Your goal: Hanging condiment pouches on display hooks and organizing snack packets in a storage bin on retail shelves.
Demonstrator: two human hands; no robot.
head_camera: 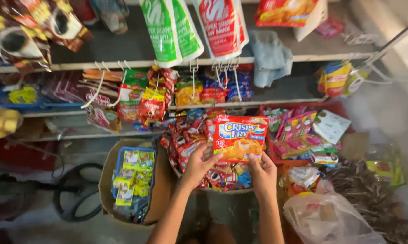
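Orange breading packet (239, 138) is pinched upright by left hand (198, 165) and right hand (262, 174), long axis left-right, face toward the camera.

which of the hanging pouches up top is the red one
The right-hand pouch: red and white, while the two pouches left of it are green and white.

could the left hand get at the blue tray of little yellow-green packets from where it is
Probably yes. The left hand is busy holding the orange-red packet together with the right hand, but the blue tray sits open-topped in a cardboard box just to its left, with nothing covering it or standing between.
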